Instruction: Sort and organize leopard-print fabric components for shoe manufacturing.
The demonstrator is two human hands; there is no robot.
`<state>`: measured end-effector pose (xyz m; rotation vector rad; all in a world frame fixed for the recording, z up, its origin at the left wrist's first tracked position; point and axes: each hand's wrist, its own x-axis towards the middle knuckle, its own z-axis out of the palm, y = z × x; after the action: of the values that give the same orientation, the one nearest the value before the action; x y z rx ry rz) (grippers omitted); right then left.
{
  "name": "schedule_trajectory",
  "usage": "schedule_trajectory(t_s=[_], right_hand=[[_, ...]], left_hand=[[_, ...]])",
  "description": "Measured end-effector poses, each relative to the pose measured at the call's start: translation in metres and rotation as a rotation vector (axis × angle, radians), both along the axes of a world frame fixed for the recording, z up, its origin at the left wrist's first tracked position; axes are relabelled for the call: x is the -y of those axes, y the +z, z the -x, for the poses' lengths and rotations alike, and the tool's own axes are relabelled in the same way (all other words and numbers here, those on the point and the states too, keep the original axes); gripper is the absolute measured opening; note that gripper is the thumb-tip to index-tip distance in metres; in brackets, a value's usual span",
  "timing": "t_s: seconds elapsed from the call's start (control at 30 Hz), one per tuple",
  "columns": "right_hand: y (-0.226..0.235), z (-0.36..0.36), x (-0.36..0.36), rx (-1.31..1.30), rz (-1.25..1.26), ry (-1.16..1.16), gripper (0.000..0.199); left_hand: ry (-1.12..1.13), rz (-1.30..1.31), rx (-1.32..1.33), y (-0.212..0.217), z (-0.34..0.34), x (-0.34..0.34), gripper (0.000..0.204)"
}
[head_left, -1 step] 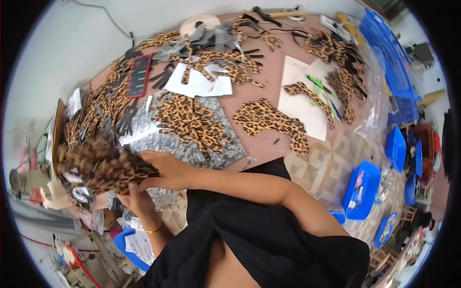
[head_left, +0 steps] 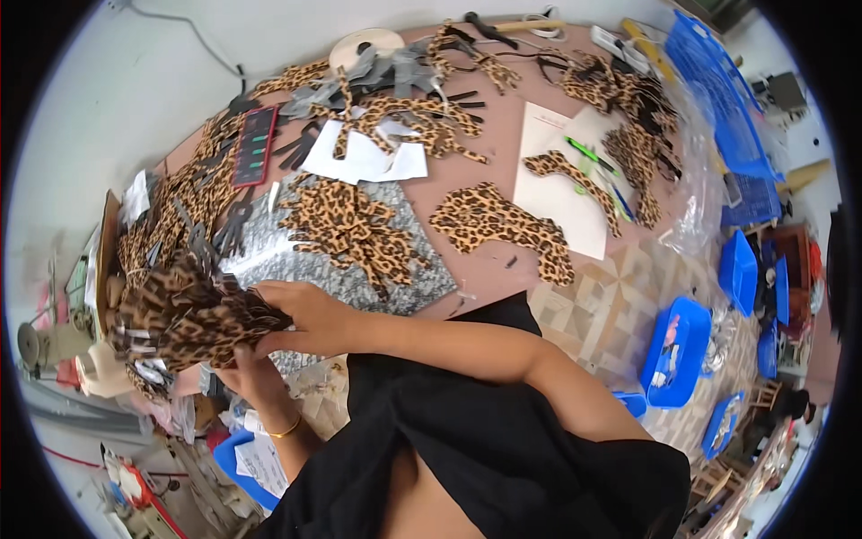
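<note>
Both of my hands grip a thick bundle of leopard-print fabric strips (head_left: 184, 314) above the table's left front edge. My right hand (head_left: 310, 319) reaches across and is closed on the bundle's right end. From below, my left hand (head_left: 251, 373) holds its underside; the bundle hides some of those fingertips. Just beyond lies a pile of leopard-print fabric pieces (head_left: 346, 229) on a grey speckled slab (head_left: 417, 283). To its right a larger leopard-print cutout (head_left: 503, 225) rests flat on the table.
A red-edged phone-like object (head_left: 256, 148), white paper (head_left: 364, 157) and a tape roll (head_left: 366, 47) lie farther back. Green and blue pens (head_left: 593, 157) rest on a pale sheet (head_left: 575, 229) at right. Blue bins (head_left: 678, 355) stand on the floor.
The bundle's loose strips, blurred before, now show more sharply and have swung slightly left and down. Both hands keep their hold. The whole view has shifted a little.
</note>
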<state>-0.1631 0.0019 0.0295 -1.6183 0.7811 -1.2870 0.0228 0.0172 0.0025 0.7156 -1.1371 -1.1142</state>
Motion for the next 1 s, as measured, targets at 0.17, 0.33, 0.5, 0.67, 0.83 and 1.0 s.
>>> schedule_trajectory(t_s=[0.17,0.33,0.5,0.67,0.83,1.0], right_hand=[[-0.018,0.024,-0.004,0.091,0.005,-0.060,0.059],[-0.044,0.022,-0.004,0.036,-0.167,-0.179,0.039],[0.014,0.023,-0.006,0.031,0.054,-0.374,0.050],[0.016,0.011,-0.025,-0.348,0.287,-0.327,0.084],[0.030,0.035,-0.062,-0.374,0.266,-0.309,0.072],[0.029,0.063,-0.068,-0.330,0.111,-0.629,0.076]], left_hand=[[0.073,-0.217,0.084,-0.032,0.023,0.009,0.062],[-0.032,-0.163,0.201,-0.025,0.058,0.007,0.075],[-0.028,0.131,0.334,0.028,0.079,0.003,0.090],[-0.141,-0.233,0.059,0.038,0.094,-0.010,0.081],[-0.401,-0.616,-0.474,0.036,0.066,-0.012,0.058],[-0.383,-0.683,-0.349,0.040,0.089,-0.052,0.068]])
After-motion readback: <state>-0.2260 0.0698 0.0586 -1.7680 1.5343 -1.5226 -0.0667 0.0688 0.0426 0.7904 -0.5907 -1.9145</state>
